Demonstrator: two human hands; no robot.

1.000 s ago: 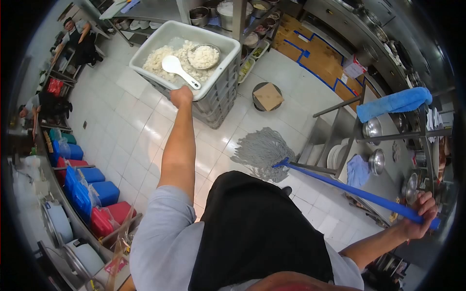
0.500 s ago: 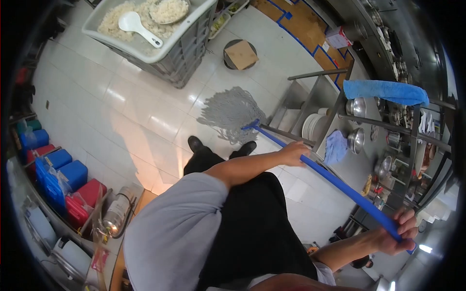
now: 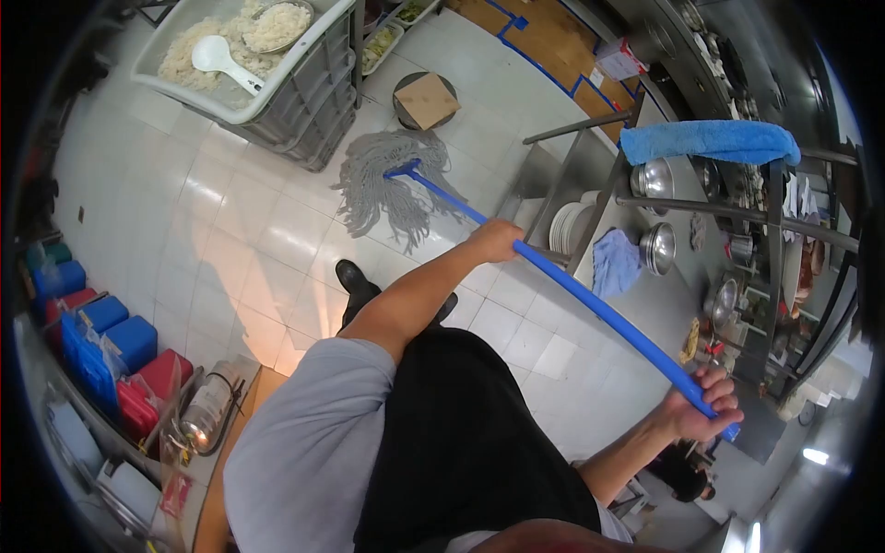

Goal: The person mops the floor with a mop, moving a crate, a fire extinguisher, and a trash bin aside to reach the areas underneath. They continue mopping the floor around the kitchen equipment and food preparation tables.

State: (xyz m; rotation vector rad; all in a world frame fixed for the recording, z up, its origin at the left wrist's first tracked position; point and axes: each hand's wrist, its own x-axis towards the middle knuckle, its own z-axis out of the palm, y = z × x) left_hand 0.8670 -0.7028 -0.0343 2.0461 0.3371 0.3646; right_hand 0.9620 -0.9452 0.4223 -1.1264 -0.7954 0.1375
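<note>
A mop with a blue handle (image 3: 608, 318) slants across the head view, its grey string head (image 3: 373, 189) spread on the tiled floor. My left hand (image 3: 496, 241) is closed round the handle partway along. Near the handle's top end, my right hand (image 3: 702, 407) is wrapped round it, with a short stub showing past the fingers. The mop strands lie just below a round dark lid-like disc with a square of cardboard (image 3: 428, 101) on it.
A grey bin (image 3: 304, 115) holding rice and a white scoop stands beyond the mop. On the right is a steel shelf unit (image 3: 590, 207) with stacked plates, bowls and blue towels. Blue and red containers (image 3: 129, 336) line the left. Another person (image 3: 682, 472) is at lower right.
The mop head has moved left and away from my feet, towards the bin and the cardboard. Both hands have shifted left with the handle, still gripping it.
</note>
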